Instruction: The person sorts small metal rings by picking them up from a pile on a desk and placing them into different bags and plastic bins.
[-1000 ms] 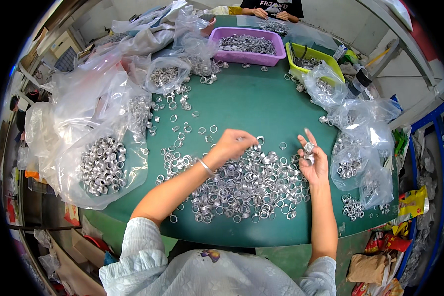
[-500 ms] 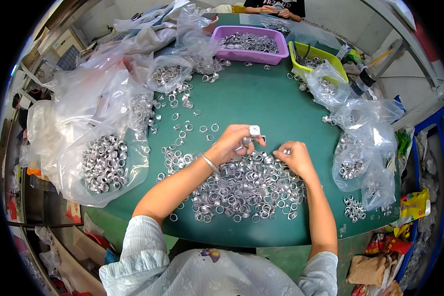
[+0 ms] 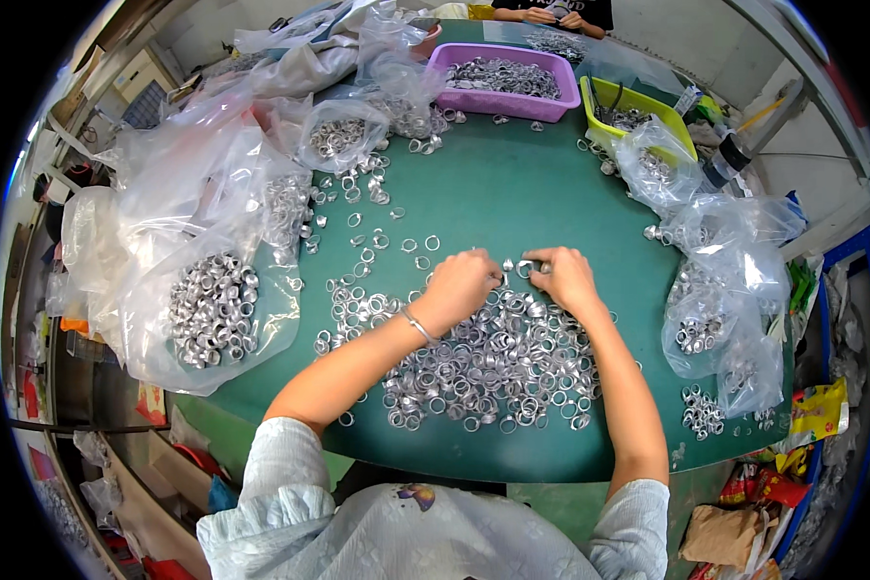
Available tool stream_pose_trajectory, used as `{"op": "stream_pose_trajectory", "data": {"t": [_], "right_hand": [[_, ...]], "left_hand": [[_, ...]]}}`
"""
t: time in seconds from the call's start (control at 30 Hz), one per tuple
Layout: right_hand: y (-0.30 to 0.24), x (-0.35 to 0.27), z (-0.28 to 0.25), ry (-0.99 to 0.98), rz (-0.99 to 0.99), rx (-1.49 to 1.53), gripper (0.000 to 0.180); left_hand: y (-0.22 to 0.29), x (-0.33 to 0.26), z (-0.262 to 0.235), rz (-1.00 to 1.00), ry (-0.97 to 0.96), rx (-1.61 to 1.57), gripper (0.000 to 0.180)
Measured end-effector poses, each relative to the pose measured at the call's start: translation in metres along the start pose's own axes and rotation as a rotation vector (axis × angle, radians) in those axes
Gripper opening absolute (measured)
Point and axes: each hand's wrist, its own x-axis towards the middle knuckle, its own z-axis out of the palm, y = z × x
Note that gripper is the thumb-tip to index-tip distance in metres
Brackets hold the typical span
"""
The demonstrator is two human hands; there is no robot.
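A loose heap of silver-coloured metal rings (image 3: 493, 367) spreads over the green table in front of me. Above its far edge my left hand (image 3: 462, 288) is turned back up with its fingers curled closed; what they hold, if anything, is hidden. My right hand (image 3: 565, 278) pinches a ring (image 3: 524, 269) between thumb and forefinger, just right of the left fingertips. A small silver piece (image 3: 507, 265) shows between the two hands; whether it is held or lies on the table I cannot tell.
Clear plastic bags of rings lie at the left (image 3: 215, 309) and right (image 3: 698, 309). A purple basin (image 3: 505, 108) and a yellow-green basin (image 3: 681, 135) of metal pieces stand at the back. Stray rings dot the left table. Across the table another person's hands (image 3: 554, 17) are busy.
My left hand has turned over and its fingers have curled in; the square-topped piece on it no longer shows. My right hand has moved slightly up and left, a ring now visible in its pinch.
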Motion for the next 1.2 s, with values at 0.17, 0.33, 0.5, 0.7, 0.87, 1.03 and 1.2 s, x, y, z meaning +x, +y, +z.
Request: {"op": "stream_pose_trajectory", "data": {"t": [0.17, 0.33, 0.5, 0.7, 0.87, 1.03, 1.2], "right_hand": [[-0.002, 0.003, 0.0, -0.015, 0.062, 0.083, 0.023], [0.012, -0.022, -0.02, -0.189, 0.351, 1.344, 0.018], [0.01, -0.05, -0.023, -0.231, 0.393, 1.791, 0.013], [-0.051, -0.084, -0.02, 0.068, -0.013, 0.971, 0.014], [-0.091, -0.1, 0.0, 0.275, -0.484, 0.395, 0.023], [-0.116, -0.102, 0.001, 0.251, -0.662, 0.109, 0.021], [-0.144, -0.104, 0.013, 0.04, -0.724, -0.044, 0.023]], "left_hand": [[0.015, 0.012, 0.001, -0.057, -0.139, 0.218, 0.018], [0.018, 0.024, 0.003, -0.187, -0.23, 0.179, 0.016], [0.019, 0.009, -0.018, -0.631, -0.426, -1.374, 0.023], [0.049, -0.049, -0.019, -0.679, -0.567, -1.923, 0.038], [0.056, -0.075, -0.007, -0.795, -0.43, -1.958, 0.043], [0.063, -0.098, -0.024, -0.773, -0.261, -2.269, 0.034], [0.045, -0.111, -0.017, -0.723, 0.07, -2.28, 0.031]]}}
